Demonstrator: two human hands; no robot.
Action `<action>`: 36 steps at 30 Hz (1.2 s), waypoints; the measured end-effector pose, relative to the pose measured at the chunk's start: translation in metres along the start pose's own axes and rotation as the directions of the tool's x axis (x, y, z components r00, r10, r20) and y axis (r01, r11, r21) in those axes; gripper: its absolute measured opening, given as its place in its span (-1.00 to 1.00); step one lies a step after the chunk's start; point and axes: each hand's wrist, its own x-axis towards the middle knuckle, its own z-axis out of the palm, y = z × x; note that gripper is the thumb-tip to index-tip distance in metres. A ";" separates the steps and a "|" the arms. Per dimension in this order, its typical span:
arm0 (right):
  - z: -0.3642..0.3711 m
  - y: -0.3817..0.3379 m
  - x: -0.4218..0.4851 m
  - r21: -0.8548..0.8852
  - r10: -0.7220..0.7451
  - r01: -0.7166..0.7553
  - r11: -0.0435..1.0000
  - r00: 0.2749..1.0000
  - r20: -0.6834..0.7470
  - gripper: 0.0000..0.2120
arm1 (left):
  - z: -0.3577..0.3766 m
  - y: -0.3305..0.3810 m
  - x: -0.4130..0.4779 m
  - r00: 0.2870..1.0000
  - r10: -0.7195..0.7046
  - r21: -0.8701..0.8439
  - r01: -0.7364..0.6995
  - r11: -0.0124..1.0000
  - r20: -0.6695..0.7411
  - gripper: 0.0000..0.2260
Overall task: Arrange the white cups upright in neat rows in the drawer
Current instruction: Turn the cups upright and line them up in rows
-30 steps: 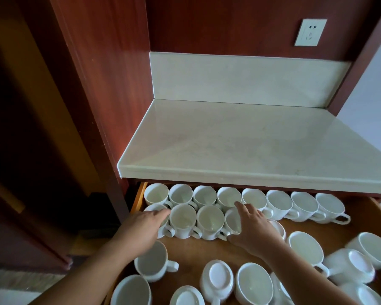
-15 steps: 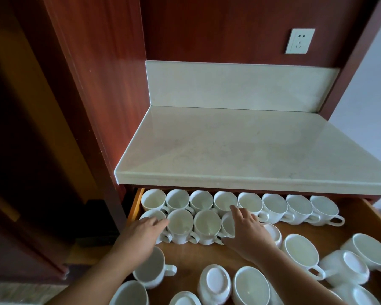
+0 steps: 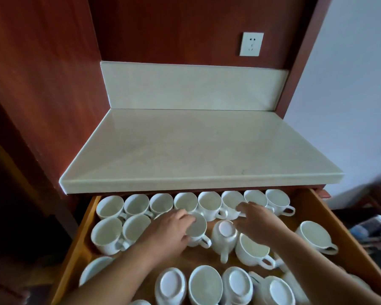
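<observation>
Head view: left hand (image 3: 169, 230) grips a white cup (image 3: 197, 226) (second row); right hand (image 3: 256, 221), fingers extended, touches a back-row cup (image 3: 229, 199)

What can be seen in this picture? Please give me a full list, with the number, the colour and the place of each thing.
drawer: one, orange-brown wood, open under the counter.
back-row cups: eight, white, upright, along the drawer's back.
held cup: one, white, second row.
other cups: more than ten, white, in the rest of the drawer; some upright, several upside down, exact count unclear.
counter: one, cream, above the drawer.
socket: one, white, on the red-brown wall.
left hand: grips the held cup.
right hand: fingers reach to a back-row cup.
</observation>
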 end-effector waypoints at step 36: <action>-0.023 0.059 -0.001 0.096 -0.028 0.024 0.995 0.999 0.045 -0.47 | 0.027 0.103 0.069 0.920 -0.381 -0.197 0.392 0.899 0.092 -0.46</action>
